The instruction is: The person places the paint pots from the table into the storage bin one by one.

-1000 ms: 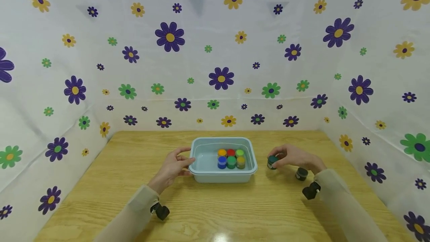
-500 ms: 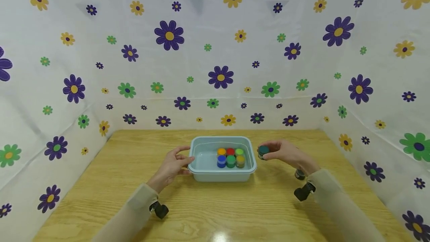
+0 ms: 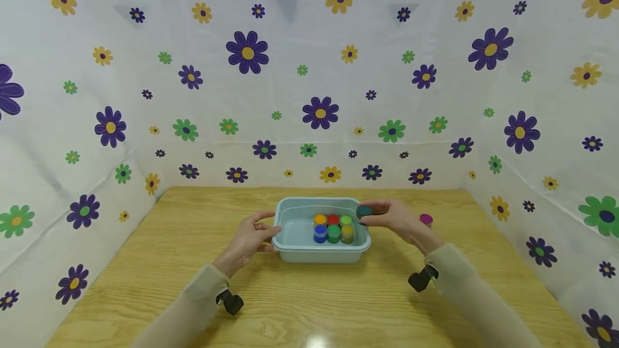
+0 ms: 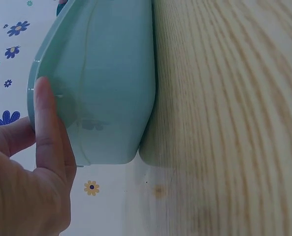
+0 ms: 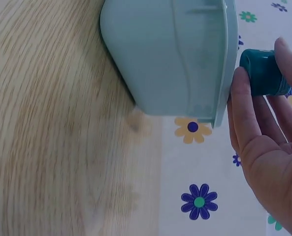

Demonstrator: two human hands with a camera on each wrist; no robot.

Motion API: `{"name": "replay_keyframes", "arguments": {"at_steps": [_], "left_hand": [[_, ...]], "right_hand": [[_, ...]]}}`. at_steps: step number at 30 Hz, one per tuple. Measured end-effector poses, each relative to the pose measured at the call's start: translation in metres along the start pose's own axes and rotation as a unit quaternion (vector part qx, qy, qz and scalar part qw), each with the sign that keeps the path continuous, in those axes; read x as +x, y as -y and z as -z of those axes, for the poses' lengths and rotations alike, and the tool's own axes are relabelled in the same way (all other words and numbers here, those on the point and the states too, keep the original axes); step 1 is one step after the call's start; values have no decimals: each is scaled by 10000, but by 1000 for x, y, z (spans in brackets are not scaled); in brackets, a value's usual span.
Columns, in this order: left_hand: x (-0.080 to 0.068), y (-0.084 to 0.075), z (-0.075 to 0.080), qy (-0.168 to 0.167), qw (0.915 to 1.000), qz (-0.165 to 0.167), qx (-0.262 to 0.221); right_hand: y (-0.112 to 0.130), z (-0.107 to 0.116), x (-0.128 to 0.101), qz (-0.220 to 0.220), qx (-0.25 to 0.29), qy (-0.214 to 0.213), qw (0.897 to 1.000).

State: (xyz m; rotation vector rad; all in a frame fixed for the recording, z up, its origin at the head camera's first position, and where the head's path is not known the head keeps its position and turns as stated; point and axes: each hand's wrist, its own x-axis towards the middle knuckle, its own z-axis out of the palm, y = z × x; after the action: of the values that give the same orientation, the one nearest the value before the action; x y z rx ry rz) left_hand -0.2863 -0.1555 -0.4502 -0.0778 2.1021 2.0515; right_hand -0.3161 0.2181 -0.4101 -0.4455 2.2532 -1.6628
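A light blue plastic tub (image 3: 319,256) stands on the table with several small paint jars in its right half: orange (image 3: 320,220), red (image 3: 333,220) and lime (image 3: 345,220) behind, blue (image 3: 320,233), green (image 3: 333,234) and ochre (image 3: 346,234) in front. At the tub's left rim my left hand (image 3: 250,240) holds on, thumb on top and fingers at the outer wall. Over the right rim, my right hand (image 3: 398,220) pinches a dark teal paint jar (image 5: 265,73) between thumb and fingers. The jar's underside points away from the head view.
A magenta-lidded jar (image 3: 426,219) sits on the wooden table (image 3: 309,299) just behind the right wrist. White cloth with flower prints (image 3: 309,79) closes off the back and both sides of the table.
My right hand has lifted the teal jar off the table and carried it left to the tub's right rim. The magenta jar has come into sight; a black-lidded jar is now hidden.
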Motion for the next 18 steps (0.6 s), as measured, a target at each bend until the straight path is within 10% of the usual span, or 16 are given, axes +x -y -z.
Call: {"name": "replay_keyframes", "arguments": {"at_steps": [18], "left_hand": [[-1,0,-3,-56,9999,-118,18]], "right_hand": [[15,-43,30,-138,-376,-171,9991]]}}
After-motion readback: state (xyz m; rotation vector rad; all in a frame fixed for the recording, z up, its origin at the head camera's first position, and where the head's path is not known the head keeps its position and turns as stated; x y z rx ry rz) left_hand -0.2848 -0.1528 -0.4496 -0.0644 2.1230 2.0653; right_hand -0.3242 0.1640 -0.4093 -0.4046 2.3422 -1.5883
